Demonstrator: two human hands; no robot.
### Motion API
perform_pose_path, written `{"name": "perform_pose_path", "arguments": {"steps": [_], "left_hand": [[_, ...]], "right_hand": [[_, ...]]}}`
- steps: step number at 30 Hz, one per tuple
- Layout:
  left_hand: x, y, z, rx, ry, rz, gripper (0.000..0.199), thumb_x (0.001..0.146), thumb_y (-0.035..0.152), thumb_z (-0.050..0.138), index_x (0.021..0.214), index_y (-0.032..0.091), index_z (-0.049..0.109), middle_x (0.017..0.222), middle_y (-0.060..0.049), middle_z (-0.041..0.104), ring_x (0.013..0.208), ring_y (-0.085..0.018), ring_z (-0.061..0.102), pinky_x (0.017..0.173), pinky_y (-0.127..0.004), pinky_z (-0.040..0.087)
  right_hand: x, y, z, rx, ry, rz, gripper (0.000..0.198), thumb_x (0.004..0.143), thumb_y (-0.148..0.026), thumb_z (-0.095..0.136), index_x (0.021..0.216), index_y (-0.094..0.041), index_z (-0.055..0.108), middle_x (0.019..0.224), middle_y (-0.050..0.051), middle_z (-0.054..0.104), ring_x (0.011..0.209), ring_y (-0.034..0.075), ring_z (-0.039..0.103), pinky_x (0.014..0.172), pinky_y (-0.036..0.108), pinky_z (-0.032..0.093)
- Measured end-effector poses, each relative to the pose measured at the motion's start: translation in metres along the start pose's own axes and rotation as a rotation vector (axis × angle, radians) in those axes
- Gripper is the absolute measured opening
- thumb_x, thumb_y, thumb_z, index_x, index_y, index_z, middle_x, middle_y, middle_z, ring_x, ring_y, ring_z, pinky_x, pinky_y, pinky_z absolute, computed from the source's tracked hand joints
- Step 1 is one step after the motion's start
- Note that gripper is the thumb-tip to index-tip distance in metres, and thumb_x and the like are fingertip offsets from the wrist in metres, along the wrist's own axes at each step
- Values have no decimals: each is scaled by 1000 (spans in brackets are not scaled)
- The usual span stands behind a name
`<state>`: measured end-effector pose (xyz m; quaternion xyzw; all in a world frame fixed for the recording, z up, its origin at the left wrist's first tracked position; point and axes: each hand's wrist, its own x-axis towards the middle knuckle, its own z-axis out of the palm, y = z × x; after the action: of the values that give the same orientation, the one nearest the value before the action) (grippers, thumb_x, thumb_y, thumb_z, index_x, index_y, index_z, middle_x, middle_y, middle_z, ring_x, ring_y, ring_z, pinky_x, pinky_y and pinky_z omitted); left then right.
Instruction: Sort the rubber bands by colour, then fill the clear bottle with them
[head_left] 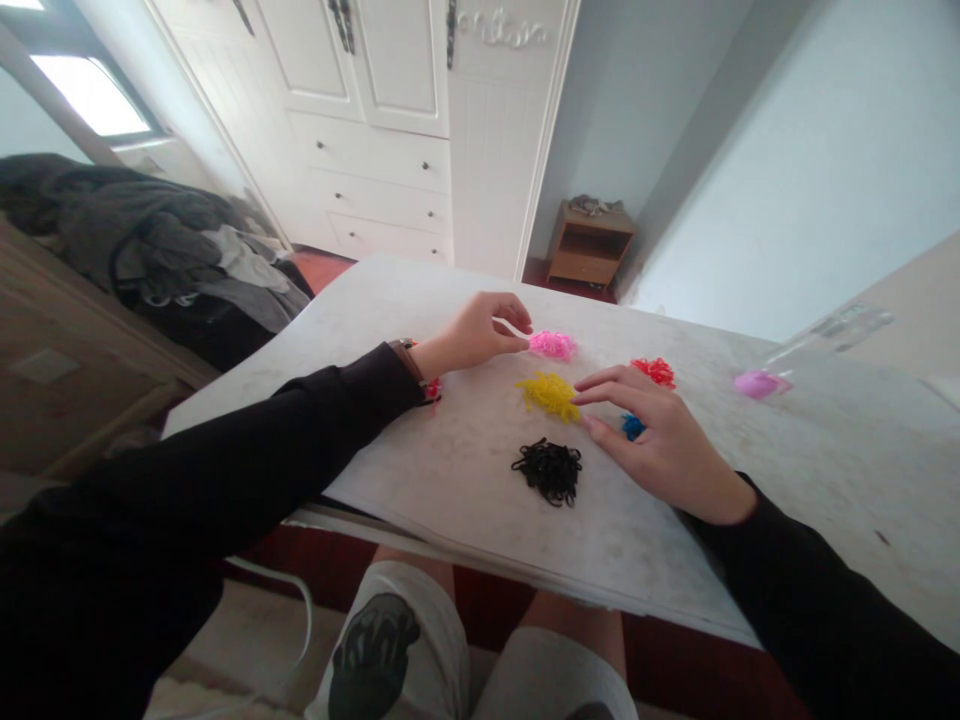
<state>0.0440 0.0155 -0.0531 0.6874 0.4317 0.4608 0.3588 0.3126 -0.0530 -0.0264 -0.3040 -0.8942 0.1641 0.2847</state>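
Note:
My left hand (478,332) reaches over the white table to the left edge of a pink pile of small rubber bands (555,346). Its fingers are curved, with a gap between thumb and forefinger. My right hand (667,438) has its fingers apart, the tips at the right edge of the yellow rubber bands (550,394). Nearer to me lies a pile of black rubber bands (553,472). Behind the right hand are red rubber bands (655,371) and partly hidden blue rubber bands (632,427). Some red-pink bands (433,389) show beneath my left wrist.
The white table (465,480) has its front edge just above my knees. On its right lies a clear plastic bag or tube (825,335) with something pink-purple (759,384) at its end. A white wardrobe (375,150), a small wooden cabinet (591,245) and heaped clothes (165,240) stand beyond.

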Motion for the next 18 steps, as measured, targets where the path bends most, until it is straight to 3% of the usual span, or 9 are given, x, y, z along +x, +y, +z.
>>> {"name": "perform_pose_path", "arguments": {"steps": [4,10,14,18], "left_hand": [[-1,3,-2,19,28,24,18,72,13,79,86,12,67,95,-7,73,80,-12,72,73,-24,61],[2,13,-14,-1,145,-6,13,75,6,68,84,14,63,89,-4,70,73,-13,74,63,-22,59],[4,19,-38,70,227,33,10,75,9,69,82,15,63,79,-2,67,62,-11,70,55,-22,54],[1,23,-70,232,72,-22,9,76,18,75,76,15,67,58,0,61,50,-8,58,47,-22,42]], "right_hand": [[0,0,0,0,1,-12,15,91,-17,64,102,-23,72,110,8,72,103,25,68,92,45,55],[3,-6,-8,-29,66,-104,12,92,-17,62,100,-24,69,98,7,72,90,23,69,82,40,57],[-5,-44,-13,-20,116,-246,14,90,-12,63,93,-26,63,82,3,68,74,18,64,67,34,54],[-23,-101,-14,87,30,-378,17,90,-18,67,79,-29,61,60,-5,62,53,14,55,60,34,55]]}}
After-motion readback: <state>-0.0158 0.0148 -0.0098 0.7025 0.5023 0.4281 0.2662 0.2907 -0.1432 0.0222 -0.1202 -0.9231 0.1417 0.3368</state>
